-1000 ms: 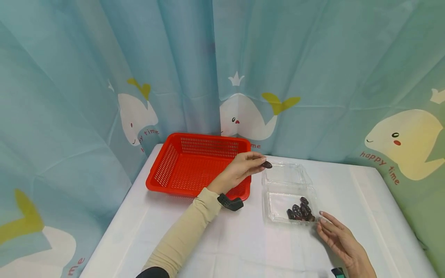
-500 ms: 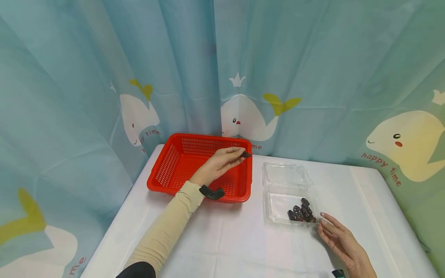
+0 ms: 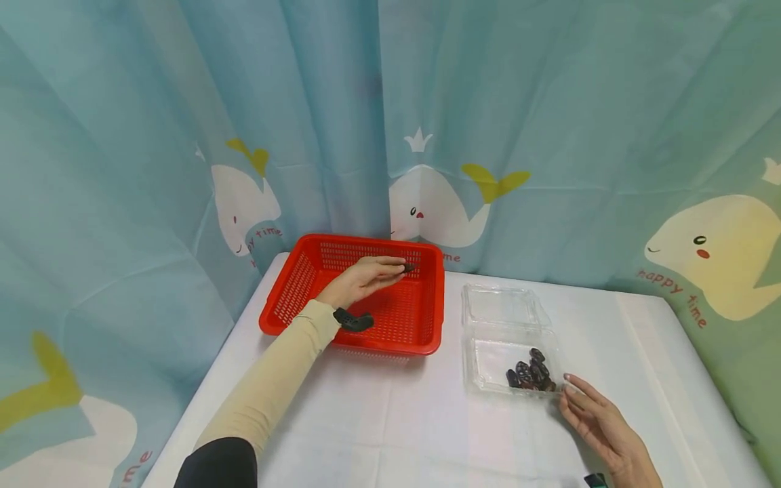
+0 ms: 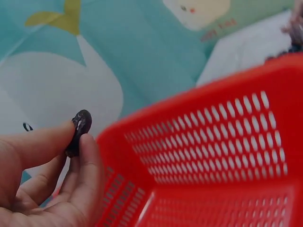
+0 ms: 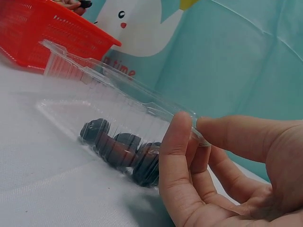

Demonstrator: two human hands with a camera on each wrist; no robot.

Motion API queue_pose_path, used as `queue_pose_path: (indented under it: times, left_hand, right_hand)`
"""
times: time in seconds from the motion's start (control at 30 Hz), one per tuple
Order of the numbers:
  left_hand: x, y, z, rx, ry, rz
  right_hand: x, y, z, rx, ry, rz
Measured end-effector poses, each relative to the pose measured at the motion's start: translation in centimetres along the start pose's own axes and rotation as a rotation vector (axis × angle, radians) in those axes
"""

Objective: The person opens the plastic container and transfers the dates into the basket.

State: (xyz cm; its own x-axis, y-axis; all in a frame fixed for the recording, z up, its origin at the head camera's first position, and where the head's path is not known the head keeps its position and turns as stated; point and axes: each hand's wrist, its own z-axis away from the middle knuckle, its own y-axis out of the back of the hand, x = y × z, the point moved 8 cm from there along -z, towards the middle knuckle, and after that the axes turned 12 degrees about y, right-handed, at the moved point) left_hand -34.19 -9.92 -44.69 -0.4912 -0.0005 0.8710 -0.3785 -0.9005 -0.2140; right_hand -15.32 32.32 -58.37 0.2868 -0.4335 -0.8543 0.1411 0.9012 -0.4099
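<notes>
Pinched between the thumb and fingertips of my left hand is a dark, wrinkled date. That hand is over the red plastic basket, near its back right side in the head view. On the right, a clear hinged plastic box stands with its lid laid back. Several dates lie bunched in its front right corner. My right hand pinches the box's rim at that corner, thumb on one side and fingers on the other, as the right wrist view shows.
A white cloth covers the table. Behind and along both sides hangs a blue-green curtain printed with whales. The basket's perforated walls stand left of the box, with a strip of cloth between them.
My left hand has carried the date leftward from above the box's lid, past the basket's right rim, to over the basket. The right hand stays at the box's corner.
</notes>
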Motion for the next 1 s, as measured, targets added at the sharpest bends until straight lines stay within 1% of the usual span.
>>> queue_pose_path:
  times: [0.03, 0.07, 0.13, 0.2, 0.3, 0.4, 0.53, 0.6, 0.73, 1.0]
  left_hand:
    - [-0.3, 0.3, -0.6, 0.045, 0.053, 0.015]
    - [-0.6, 0.5, -1.2, 0.09, 0.109, 0.067]
    - [-0.9, 0.8, -2.1, 0.124, 0.145, 0.033]
    - [-1.2, 1.1, -2.8, 0.142, 0.171, 0.006]
    - [-1.6, 1.4, -3.8, 0.164, 0.195, -0.019]
    - [-1.8, 1.7, -4.5, 0.191, 0.216, -0.038]
    - [-1.9, 2.4, -5.1, 0.24, 0.235, -0.059]
    - [-2.1, 2.6, -5.4, 0.258, 0.242, -0.07]
    - [-2.5, 3.0, -5.9, 0.292, 0.252, -0.1]
    - [-3.1, 3.9, -6.3, 0.401, 0.282, -0.15]
  right_hand:
    - [0.0, 0.1, 0.1, 0.0, 0.003, 0.004]
    - [0.1, 0.2, 0.2, -0.003, 0.005, 0.007]
    - [0.1, 0.2, 0.3, -0.019, 0.01, 0.004]
    - [0.0, 0.2, 0.6, -0.031, 0.007, -0.011]
    - [0.1, 0.3, 0.7, -0.031, -0.016, -0.029]
    - [0.1, 0.3, 0.6, -0.014, -0.02, 0.0]
    - [0.0, 0.0, 0.0, -0.024, 0.027, 0.048]
    - [0.0, -0.1, -0.1, -0.03, 0.045, 0.049]
    - [0.0, -0.1, -0.1, -0.036, 0.055, 0.024]
    - [0.3, -0.1, -0.2, -0.026, 0.064, -0.02]
